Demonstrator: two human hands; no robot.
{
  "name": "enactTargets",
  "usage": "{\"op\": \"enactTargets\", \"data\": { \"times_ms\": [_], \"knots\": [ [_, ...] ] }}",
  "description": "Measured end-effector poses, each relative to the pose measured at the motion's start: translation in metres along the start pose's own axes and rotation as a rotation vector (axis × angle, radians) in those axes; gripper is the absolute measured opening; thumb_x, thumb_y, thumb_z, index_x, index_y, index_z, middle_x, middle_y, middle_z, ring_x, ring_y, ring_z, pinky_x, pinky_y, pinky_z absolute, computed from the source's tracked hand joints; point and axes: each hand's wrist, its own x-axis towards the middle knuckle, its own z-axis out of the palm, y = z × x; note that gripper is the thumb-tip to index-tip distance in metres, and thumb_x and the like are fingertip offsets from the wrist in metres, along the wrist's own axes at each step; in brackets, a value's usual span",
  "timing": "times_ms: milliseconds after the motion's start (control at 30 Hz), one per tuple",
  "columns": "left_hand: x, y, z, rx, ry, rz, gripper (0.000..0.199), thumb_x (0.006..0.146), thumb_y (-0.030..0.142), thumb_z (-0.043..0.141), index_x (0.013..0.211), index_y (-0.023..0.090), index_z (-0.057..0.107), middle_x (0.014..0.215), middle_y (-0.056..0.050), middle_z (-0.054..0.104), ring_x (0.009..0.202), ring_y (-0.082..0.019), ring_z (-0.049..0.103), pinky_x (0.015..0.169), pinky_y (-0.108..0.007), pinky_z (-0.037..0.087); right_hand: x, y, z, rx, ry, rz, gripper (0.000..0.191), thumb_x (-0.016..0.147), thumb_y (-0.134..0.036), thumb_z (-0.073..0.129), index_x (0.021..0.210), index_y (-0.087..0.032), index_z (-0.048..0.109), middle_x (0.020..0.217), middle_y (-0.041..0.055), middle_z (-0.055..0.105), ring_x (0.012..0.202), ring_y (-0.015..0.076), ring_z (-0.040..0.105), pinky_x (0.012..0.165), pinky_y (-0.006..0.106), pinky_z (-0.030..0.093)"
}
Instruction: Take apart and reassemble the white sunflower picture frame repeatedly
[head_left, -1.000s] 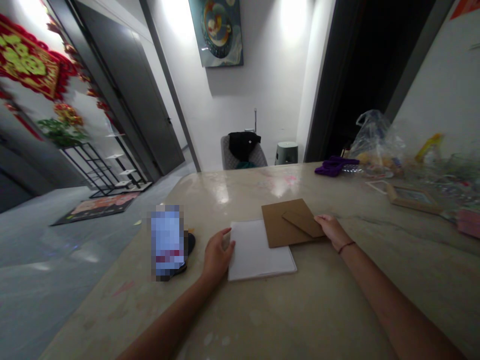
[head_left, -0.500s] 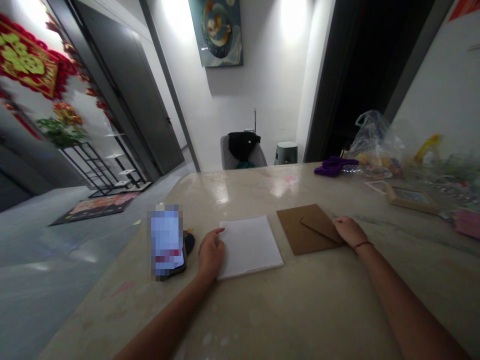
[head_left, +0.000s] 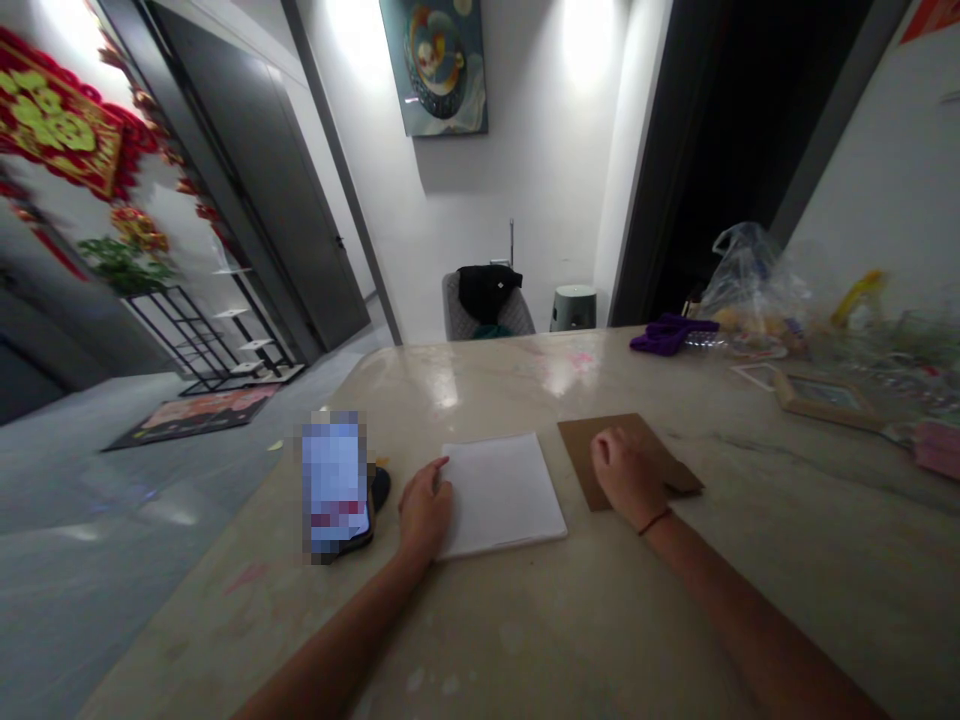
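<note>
A white, square stack of paper (head_left: 501, 492) lies flat on the table in front of me. My left hand (head_left: 426, 508) rests at its left edge, index finger stretched out along the paper and the other fingers loosely bent. To the right of the paper lies a brown envelope (head_left: 589, 440). My right hand (head_left: 628, 478) is over the middle of it, fingers closed at the tip of its flap. The fingertips are partly hidden. At the right, the flap's edge stands slightly off the envelope.
A phone (head_left: 335, 490) with a blurred screen stands propped at the left, a dark round object (head_left: 380, 487) behind it. Along the right side are a purple cloth (head_left: 671, 335), a clear plastic bag (head_left: 754, 290), a wooden frame (head_left: 825, 402) and a pink item (head_left: 937, 447).
My right hand has moved left from the envelope's right edge to its middle, and its fingers have curled in. The flap has lifted a little. My left hand stays at the paper.
</note>
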Motion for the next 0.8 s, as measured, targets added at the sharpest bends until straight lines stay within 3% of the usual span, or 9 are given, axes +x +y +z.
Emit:
{"op": "enactTargets", "data": {
  "times_ms": [100,200,367,600,800],
  "knots": [
    [-0.001,0.002,0.000,0.077,-0.005,-0.001,0.046,0.076,0.019,0.043,0.121,0.012,0.051,0.123,-0.011,0.056,0.117,-0.023,0.047,0.102,-0.036,0.030,-0.016,-0.034,0.012,0.204,-0.121,-0.134,0.024,0.084,-0.032,0.043,0.089,-0.017,0.060,0.086,0.0078,0.063,0.085,0.0197,0.055,0.078,0.030,0.037],
    [-0.001,0.002,0.001,0.131,-0.030,0.015,0.049,0.076,0.022,0.045,0.124,0.010,0.048,0.126,-0.014,0.053,0.119,-0.024,0.045,0.103,-0.036,0.028,-0.028,-0.049,0.022,0.253,-0.180,-0.161,0.023,0.082,-0.027,0.046,0.097,-0.017,0.060,0.093,0.0089,0.063,0.091,0.0204,0.054,0.080,0.031,0.038],
    [0.000,0.003,0.001,0.185,-0.028,0.014,0.049,0.078,0.027,0.046,0.125,0.013,0.047,0.126,-0.012,0.053,0.118,-0.025,0.045,0.101,-0.036,0.029,-0.030,-0.047,0.028,0.281,-0.186,-0.143,0.031,0.083,-0.016,0.039,0.108,-0.015,0.058,0.100,0.0108,0.062,0.097,0.0200,0.053,0.084,0.030,0.038],
    [0.004,0.005,-0.003,0.216,-0.019,0.031,0.040,0.082,0.030,0.044,0.119,0.017,0.054,0.098,-0.007,0.063,0.096,-0.021,0.056,0.090,-0.031,0.038,-0.026,-0.038,0.023,0.263,-0.221,-0.173,0.036,0.080,-0.010,0.037,0.109,-0.011,0.058,0.104,0.0129,0.061,0.102,0.0208,0.053,0.088,0.029,0.037],
    [0.009,0.004,-0.004,0.246,-0.025,0.063,0.041,0.083,0.032,0.043,0.120,0.017,0.053,0.094,-0.007,0.064,0.094,-0.020,0.056,0.088,-0.030,0.036,-0.027,-0.038,0.024,0.297,-0.221,-0.149,0.038,0.081,-0.010,0.035,0.113,-0.012,0.056,0.108,0.0121,0.060,0.100,0.0189,0.055,0.086,0.027,0.038]
  ]
}}
